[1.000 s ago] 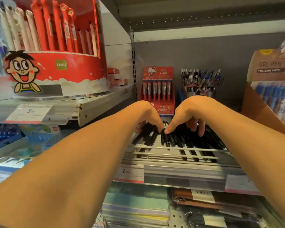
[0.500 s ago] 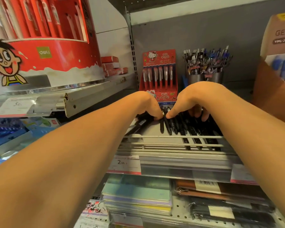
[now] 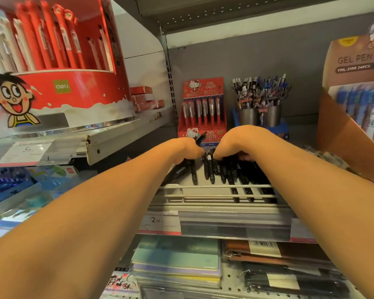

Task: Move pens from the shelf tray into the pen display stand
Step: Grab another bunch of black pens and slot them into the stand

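Several black pens (image 3: 209, 167) lie side by side in a wire-fronted shelf tray (image 3: 203, 192). My left hand (image 3: 185, 151) curls around black pens at the tray's left; one pen tip sticks up above its knuckles. My right hand (image 3: 239, 143) bends down over the pile, fingertips on the pens; whether it grips any is hidden. Behind the tray stands a red Hello Kitty pen display stand (image 3: 202, 108) with a row of red pens. A big round red Deli pen stand (image 3: 63, 72) sits on the upper left shelf.
Two metal cups stuffed with pens (image 3: 260, 100) stand right of the red stand. A brown gel pen box (image 3: 358, 100) fills the right side. A 2.00 price tag (image 3: 158, 221) hangs under the tray. Notebooks (image 3: 177, 262) are stacked on the shelf below.
The left hand has lifted slightly, and a black pen tip now pokes up above it. The right hand stays on the pile. The camera view has shifted a little.
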The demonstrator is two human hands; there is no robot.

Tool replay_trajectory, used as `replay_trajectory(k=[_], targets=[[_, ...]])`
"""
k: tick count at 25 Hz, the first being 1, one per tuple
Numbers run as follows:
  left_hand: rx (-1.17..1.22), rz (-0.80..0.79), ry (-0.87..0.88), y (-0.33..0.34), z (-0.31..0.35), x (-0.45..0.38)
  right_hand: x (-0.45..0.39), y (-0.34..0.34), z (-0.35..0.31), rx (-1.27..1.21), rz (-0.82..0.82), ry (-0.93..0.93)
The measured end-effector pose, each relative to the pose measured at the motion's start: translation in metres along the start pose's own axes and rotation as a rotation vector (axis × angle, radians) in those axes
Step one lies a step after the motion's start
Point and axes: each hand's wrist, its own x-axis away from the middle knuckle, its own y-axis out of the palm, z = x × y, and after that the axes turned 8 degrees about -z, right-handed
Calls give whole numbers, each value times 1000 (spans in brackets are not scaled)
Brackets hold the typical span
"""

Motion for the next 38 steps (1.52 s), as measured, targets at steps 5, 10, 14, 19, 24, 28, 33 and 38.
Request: replay_trajectory(k=[5, 10, 14, 19, 24, 28, 33, 38], targets=[[539, 126, 107, -3, -1, -8, -6, 8, -15, 138, 65, -31], [627, 186, 190, -7, -9, -9, -4, 6, -11, 234, 90, -51], [761, 210, 233, -9, -15, -10, -1, 6, -9, 207, 111, -54], [829, 270, 314, -9, -12, -7, -3, 1, -8, 143, 152, -26], [1053, 294, 382, -13, -9, -2, -20, -7, -1, -275, 436, -90], [1251, 327, 378, -21, -4, 6, -22, -14, -8, -759, 559, -402], [1433, 228, 439, -32, 9, 21, -5, -5, -27, -974, 448, -674], [1224, 425, 380, -39, 16, 33, -2, -1, -35, -920, 448, -713]])
